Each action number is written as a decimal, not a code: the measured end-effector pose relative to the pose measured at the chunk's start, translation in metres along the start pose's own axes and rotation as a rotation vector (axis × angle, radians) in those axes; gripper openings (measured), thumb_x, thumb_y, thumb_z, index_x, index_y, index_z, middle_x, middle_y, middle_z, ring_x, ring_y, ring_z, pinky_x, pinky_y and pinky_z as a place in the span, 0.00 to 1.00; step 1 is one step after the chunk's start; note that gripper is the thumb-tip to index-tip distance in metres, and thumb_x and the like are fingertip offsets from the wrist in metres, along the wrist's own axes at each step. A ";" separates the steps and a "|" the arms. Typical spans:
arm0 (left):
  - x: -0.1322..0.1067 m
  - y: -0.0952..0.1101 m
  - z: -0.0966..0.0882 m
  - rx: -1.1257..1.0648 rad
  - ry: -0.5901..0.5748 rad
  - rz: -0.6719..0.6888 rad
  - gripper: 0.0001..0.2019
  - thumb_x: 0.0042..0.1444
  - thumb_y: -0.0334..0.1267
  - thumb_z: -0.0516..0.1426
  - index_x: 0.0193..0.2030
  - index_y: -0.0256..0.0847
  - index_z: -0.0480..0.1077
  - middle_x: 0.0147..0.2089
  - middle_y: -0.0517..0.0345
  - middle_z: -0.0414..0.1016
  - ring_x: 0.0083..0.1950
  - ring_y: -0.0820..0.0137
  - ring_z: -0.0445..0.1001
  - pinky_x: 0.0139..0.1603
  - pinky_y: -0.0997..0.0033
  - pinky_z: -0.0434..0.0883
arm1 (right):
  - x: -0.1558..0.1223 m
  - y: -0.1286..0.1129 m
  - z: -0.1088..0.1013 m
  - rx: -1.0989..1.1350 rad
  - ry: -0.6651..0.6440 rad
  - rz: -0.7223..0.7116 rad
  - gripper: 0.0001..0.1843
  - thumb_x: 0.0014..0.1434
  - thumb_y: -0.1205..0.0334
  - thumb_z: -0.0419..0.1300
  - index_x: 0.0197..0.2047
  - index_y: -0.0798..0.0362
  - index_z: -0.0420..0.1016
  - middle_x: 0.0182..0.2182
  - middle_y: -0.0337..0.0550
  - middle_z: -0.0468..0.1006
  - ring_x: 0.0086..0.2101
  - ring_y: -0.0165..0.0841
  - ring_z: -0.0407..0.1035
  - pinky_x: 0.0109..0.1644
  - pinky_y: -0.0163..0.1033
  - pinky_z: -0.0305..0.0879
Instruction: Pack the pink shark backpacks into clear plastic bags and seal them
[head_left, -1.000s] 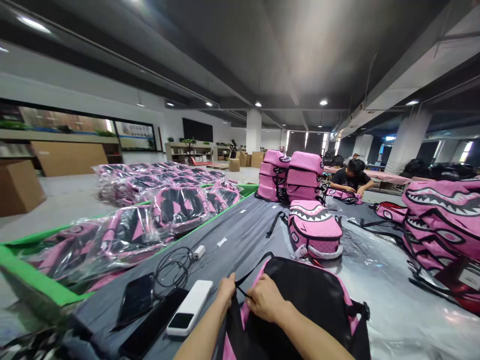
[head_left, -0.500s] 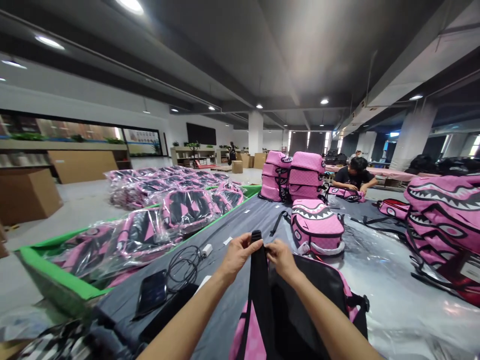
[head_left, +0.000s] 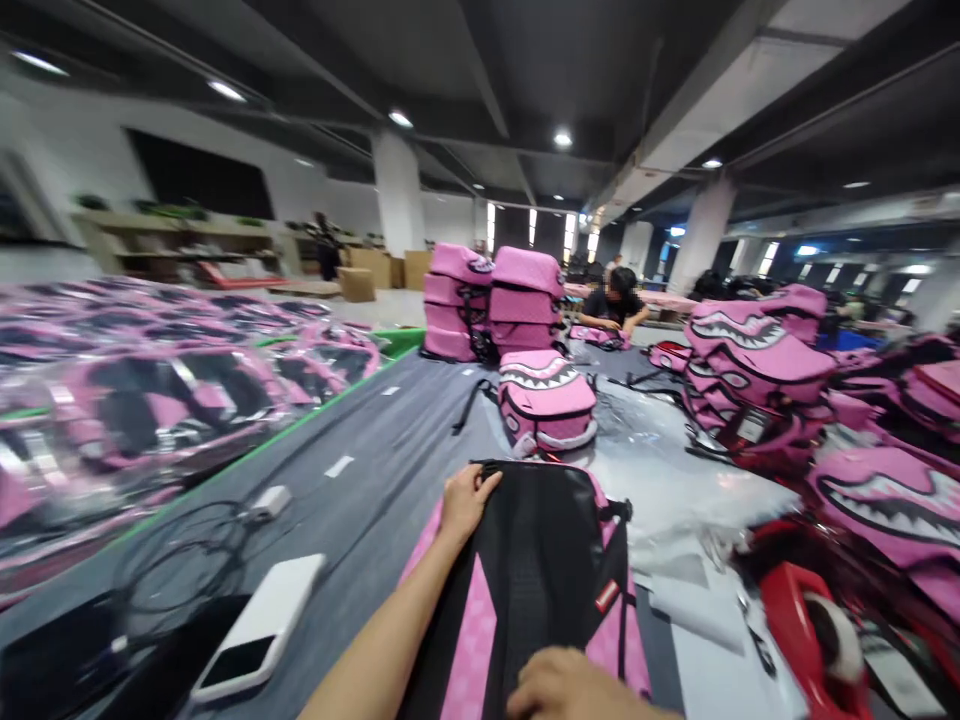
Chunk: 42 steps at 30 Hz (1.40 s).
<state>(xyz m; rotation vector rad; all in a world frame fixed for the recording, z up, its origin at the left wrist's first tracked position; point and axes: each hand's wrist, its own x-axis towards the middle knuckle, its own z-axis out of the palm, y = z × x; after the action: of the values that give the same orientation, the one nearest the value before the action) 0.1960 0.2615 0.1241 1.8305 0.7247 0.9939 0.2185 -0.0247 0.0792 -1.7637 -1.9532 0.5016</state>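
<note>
A pink and black backpack (head_left: 551, 530) lies in front of me on the grey table cover, its black padded back facing up. At its upper left corner, my left hand (head_left: 463, 505) is closed, thumb and fingers pinching the end of a black shoulder strap (head_left: 448, 620). My right hand (head_left: 562, 685) is low over the backpack's lower part, blurred, with its fingers curled and partly out of sight. Just beyond the backpack, a pink backpack with a shark-mouth print (head_left: 546, 400) stands on the table.
Stacked pink bags (head_left: 525, 300) stand farther back, and more shark-print bags (head_left: 757, 350) are piled at right. A red tape dispenser (head_left: 799, 640) is near right. A white device (head_left: 262, 625) and cables (head_left: 180, 560) lie at left. Plastic-wrapped bags (head_left: 187, 400) fill the left side. A co-worker (head_left: 616, 300) bends over a bag.
My view has turned right. My right hand has left the strap top and come down towards me over the backpack. My left hand stays at the strap end.
</note>
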 end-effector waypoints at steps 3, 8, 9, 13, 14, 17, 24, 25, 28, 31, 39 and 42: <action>-0.001 -0.017 0.000 0.100 0.027 0.033 0.19 0.45 0.58 0.59 0.33 0.44 0.70 0.30 0.57 0.67 0.34 0.61 0.67 0.46 0.56 0.70 | -0.023 0.014 -0.076 -0.005 0.344 0.241 0.14 0.67 0.49 0.61 0.48 0.48 0.79 0.47 0.46 0.81 0.49 0.38 0.74 0.56 0.41 0.67; 0.004 -0.002 0.003 0.212 -0.014 0.189 0.24 0.53 0.47 0.56 0.55 0.40 0.72 0.62 0.40 0.68 0.63 0.44 0.63 0.66 0.38 0.60 | -0.010 0.078 -0.148 -0.065 0.621 1.033 0.15 0.69 0.55 0.54 0.47 0.57 0.77 0.33 0.50 0.81 0.36 0.40 0.77 0.45 0.42 0.70; 0.001 0.006 0.010 0.226 -0.081 0.264 0.21 0.56 0.45 0.56 0.55 0.41 0.72 0.64 0.42 0.67 0.66 0.45 0.61 0.67 0.37 0.58 | -0.001 0.087 -0.151 -0.040 0.615 1.084 0.15 0.69 0.55 0.54 0.41 0.57 0.77 0.27 0.47 0.79 0.31 0.39 0.76 0.40 0.40 0.69; -0.028 0.042 0.053 0.073 -0.592 0.530 0.14 0.61 0.41 0.56 0.51 0.45 0.75 0.56 0.48 0.76 0.64 0.52 0.64 0.68 0.42 0.59 | 0.023 0.075 -0.149 -0.069 0.702 0.984 0.13 0.64 0.56 0.57 0.30 0.54 0.71 0.25 0.42 0.77 0.30 0.35 0.75 0.36 0.35 0.66; -0.039 0.049 0.064 -0.009 -0.695 0.544 0.14 0.61 0.40 0.56 0.52 0.45 0.75 0.56 0.48 0.77 0.64 0.53 0.65 0.68 0.42 0.59 | 0.024 0.062 -0.147 -0.113 0.752 0.900 0.11 0.63 0.56 0.58 0.32 0.53 0.71 0.27 0.41 0.77 0.31 0.35 0.75 0.37 0.34 0.66; -0.064 0.062 0.094 -0.077 -0.756 0.566 0.11 0.57 0.37 0.58 0.46 0.42 0.76 0.53 0.49 0.78 0.57 0.57 0.70 0.62 0.51 0.66 | 0.018 0.022 -0.134 -0.292 0.861 0.539 0.09 0.60 0.54 0.58 0.36 0.51 0.72 0.26 0.38 0.77 0.27 0.33 0.74 0.33 0.34 0.64; -0.058 0.047 0.128 -0.098 -0.734 0.559 0.07 0.56 0.32 0.57 0.30 0.39 0.75 0.38 0.53 0.79 0.43 0.64 0.78 0.50 0.66 0.74 | 0.014 -0.014 -0.107 -0.411 1.010 0.005 0.06 0.62 0.60 0.57 0.39 0.50 0.74 0.25 0.35 0.77 0.19 0.28 0.69 0.26 0.32 0.65; -0.056 0.045 0.129 -0.100 -0.729 0.546 0.07 0.56 0.31 0.57 0.30 0.40 0.75 0.38 0.53 0.80 0.44 0.63 0.78 0.50 0.67 0.74 | 0.014 -0.017 -0.109 -0.409 1.026 -0.005 0.06 0.63 0.59 0.57 0.39 0.49 0.74 0.25 0.36 0.77 0.19 0.28 0.69 0.26 0.32 0.66; -0.058 0.045 0.122 -0.109 -0.719 0.514 0.07 0.56 0.31 0.58 0.30 0.41 0.76 0.37 0.56 0.80 0.41 0.66 0.78 0.46 0.69 0.74 | 0.002 -0.020 -0.129 -0.378 1.022 0.082 0.09 0.64 0.54 0.57 0.38 0.48 0.75 0.24 0.36 0.77 0.19 0.29 0.69 0.27 0.32 0.67; -0.071 0.060 0.100 -0.103 -0.545 0.458 0.08 0.61 0.39 0.58 0.42 0.40 0.77 0.44 0.51 0.79 0.47 0.63 0.77 0.52 0.63 0.73 | -0.012 -0.016 -0.159 -0.343 1.003 0.210 0.12 0.62 0.49 0.60 0.35 0.49 0.74 0.20 0.34 0.73 0.16 0.29 0.66 0.22 0.32 0.64; -0.058 0.126 0.055 -0.090 -0.552 0.651 0.09 0.66 0.38 0.54 0.47 0.39 0.73 0.45 0.51 0.78 0.48 0.63 0.76 0.56 0.61 0.71 | 0.024 -0.049 -0.198 -0.059 0.704 0.164 0.17 0.56 0.45 0.63 0.38 0.51 0.77 0.31 0.44 0.81 0.31 0.37 0.75 0.36 0.38 0.70; -0.056 0.124 0.053 -0.029 -0.544 0.566 0.05 0.64 0.36 0.56 0.38 0.39 0.72 0.39 0.51 0.77 0.48 0.59 0.75 0.63 0.49 0.65 | 0.027 -0.037 -0.214 0.228 0.688 0.267 0.29 0.49 0.34 0.66 0.38 0.53 0.75 0.25 0.40 0.75 0.25 0.33 0.68 0.29 0.37 0.64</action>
<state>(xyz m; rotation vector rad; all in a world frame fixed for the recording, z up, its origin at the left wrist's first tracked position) 0.2222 0.1420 0.2036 2.1953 -0.1484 0.7701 0.3055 -0.0099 0.2797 -1.7467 -1.1540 0.1520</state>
